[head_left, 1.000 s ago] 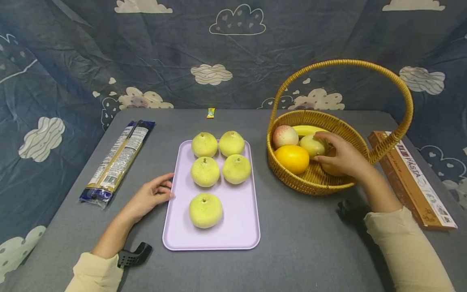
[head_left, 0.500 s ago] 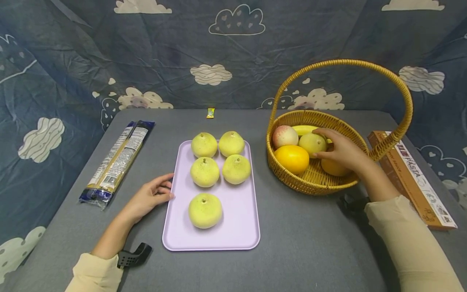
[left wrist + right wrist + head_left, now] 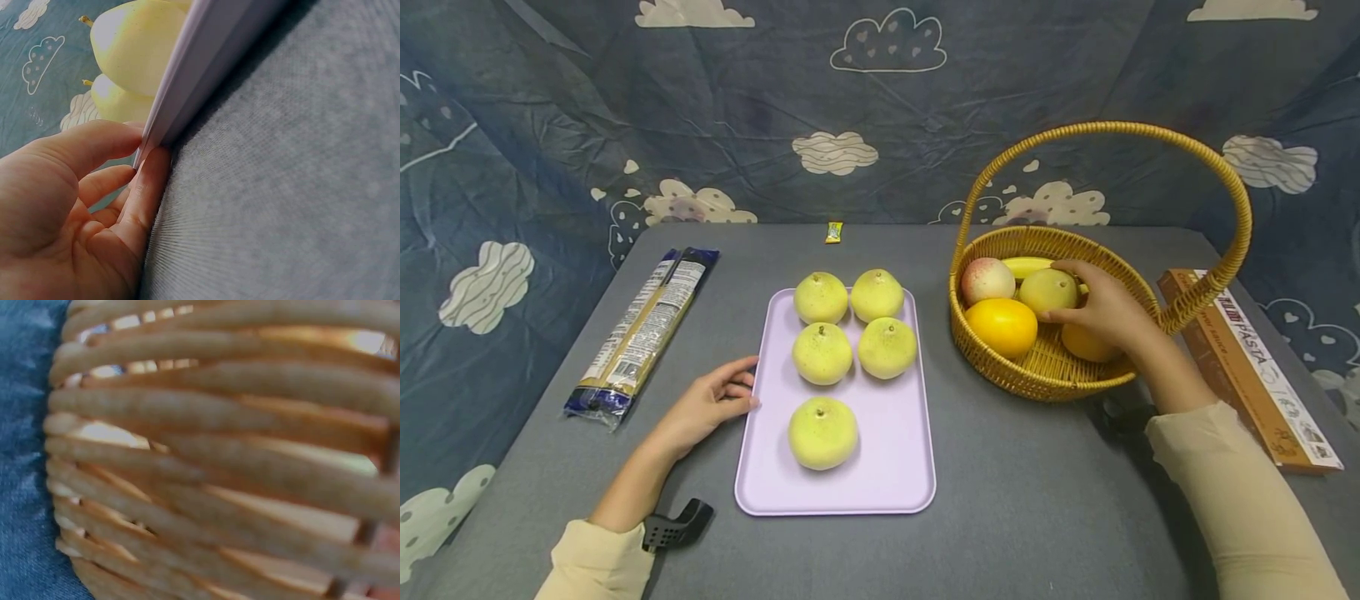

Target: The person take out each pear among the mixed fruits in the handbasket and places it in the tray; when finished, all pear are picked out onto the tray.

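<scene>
My right hand (image 3: 1105,308) reaches into the wicker basket (image 3: 1045,387) and grips a yellow-green pear (image 3: 1049,290), fingers at its far side and thumb at its near side. Around that pear lie a peach (image 3: 988,282), a yellow mango-like fruit (image 3: 1002,327), a banana (image 3: 1026,267) and an orange fruit (image 3: 1086,343) partly under the hand. The right wrist view shows only blurred basket weave (image 3: 187,412). My left hand (image 3: 703,408) pinches the left rim of the lilac tray (image 3: 880,467); the left wrist view has its thumb (image 3: 100,140) over the rim. Several pears (image 3: 822,433) rest on the tray.
Two packs of noodles (image 3: 643,329) lie at the left. A brown pasta box (image 3: 1255,375) lies right of the basket, whose tall handle (image 3: 1105,127) arches above the right arm. A small yellow wrapped sweet (image 3: 833,232) sits near the table's back edge.
The right hand has shifted slightly round the pear in the basket, and the pear has turned and moved a little. More of the orange fruit shows. The left hand and tray have stayed still.
</scene>
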### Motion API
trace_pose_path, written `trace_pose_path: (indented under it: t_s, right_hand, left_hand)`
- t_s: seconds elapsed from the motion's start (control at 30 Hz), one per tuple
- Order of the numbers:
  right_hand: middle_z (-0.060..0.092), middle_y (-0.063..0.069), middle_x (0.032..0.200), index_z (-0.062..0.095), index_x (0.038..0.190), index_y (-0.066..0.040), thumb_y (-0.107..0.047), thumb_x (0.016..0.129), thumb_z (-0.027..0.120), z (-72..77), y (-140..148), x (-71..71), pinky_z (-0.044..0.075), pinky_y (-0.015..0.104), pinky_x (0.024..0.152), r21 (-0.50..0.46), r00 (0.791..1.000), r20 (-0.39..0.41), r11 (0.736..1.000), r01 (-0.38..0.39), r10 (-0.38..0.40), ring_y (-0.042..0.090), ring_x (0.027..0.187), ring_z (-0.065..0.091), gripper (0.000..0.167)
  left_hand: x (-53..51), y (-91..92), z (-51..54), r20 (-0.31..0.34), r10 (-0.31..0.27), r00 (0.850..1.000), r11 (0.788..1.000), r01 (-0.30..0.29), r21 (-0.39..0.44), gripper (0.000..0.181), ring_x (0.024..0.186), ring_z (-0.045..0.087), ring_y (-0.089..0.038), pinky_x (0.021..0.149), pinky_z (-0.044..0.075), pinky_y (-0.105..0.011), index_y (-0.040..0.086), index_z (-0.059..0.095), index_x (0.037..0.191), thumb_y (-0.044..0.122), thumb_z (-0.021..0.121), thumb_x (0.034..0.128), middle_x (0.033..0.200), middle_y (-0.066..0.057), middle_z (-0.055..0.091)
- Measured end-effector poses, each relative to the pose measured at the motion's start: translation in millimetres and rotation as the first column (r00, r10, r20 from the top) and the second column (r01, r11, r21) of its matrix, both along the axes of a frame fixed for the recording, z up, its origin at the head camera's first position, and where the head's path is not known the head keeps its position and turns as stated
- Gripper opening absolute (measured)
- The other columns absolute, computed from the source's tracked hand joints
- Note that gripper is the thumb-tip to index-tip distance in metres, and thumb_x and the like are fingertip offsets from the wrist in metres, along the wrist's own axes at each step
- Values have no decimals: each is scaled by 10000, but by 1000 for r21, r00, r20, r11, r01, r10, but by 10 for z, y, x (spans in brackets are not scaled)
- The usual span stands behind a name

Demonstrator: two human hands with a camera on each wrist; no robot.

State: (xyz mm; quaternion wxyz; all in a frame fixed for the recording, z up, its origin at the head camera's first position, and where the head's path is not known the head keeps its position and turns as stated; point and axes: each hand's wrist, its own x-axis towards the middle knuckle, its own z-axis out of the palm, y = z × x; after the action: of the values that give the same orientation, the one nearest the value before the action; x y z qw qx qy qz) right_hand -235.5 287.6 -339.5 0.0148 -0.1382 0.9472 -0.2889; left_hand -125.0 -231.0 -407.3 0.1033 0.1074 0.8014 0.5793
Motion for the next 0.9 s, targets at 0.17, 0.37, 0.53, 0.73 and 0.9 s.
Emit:
trace_pose_path:
  t_s: [0.17, 0.37, 0.53, 0.73, 0.9]
  right_hand:
    - [338, 238, 1268, 353, 1311, -3, -268, 721, 756, 42, -5, 70, 327, 561, 878, -142, 994, -56, 986, 86, -95, 428, 1107, 367, 763]
    - [354, 154, 1240, 365, 1296, -40, -181, 721, 756, 142, -96, 222, 353, 380, 917, -320, 973, -137, 938, 134, -185, 293, 1098, 396, 710]
    - [438, 26, 1180, 407, 1268, -41, -35, 710, 738, 283, -270, 424, 398, 159, 766, -448, 962, -220, 893, 45, -159, 141, 973, 463, 648]
    - [438, 65, 1186, 427, 1238, 31, 162, 633, 692, 391, -554, 720, 430, 160, 761, -574, 958, -288, 801, -169, -4, 182, 954, 489, 674]
    - [435, 113, 1189, 428, 1226, 45, 212, 579, 697, 348, -821, 969, 388, 186, 825, -592, 949, -294, 758, -276, 116, 178, 1021, 457, 720]
  left_hand:
    - [0, 4, 4, 4, 4, 1000, 1000, -4, -3, 586, 854, 546, -111, 748, 426, -183, -75, 344, 1326, 2, 615, 812, 1052, -205, 487]
    - [-2, 0, -4, 0, 5, 1000, 1000, -5, -5, 582, 852, 546, -107, 748, 424, -181, -72, 351, 1324, 4, 618, 812, 1049, -204, 491]
    - [-3, -8, -8, -6, 4, 1000, 1000, -4, -1, 579, 851, 548, -100, 748, 428, -181, -77, 349, 1323, -6, 613, 812, 1048, -209, 489]
    - [-3, -12, -5, -5, -1, 1000, 1000, 1, 6, 580, 853, 548, -100, 749, 428, -181, -83, 343, 1323, -8, 610, 814, 1051, -214, 484]
    - [-8, -9, -14, -2, -2, 1000, 1000, 2, 13, 578, 852, 549, -107, 747, 428, -181, -86, 345, 1321, -14, 609, 811, 1050, -217, 484]
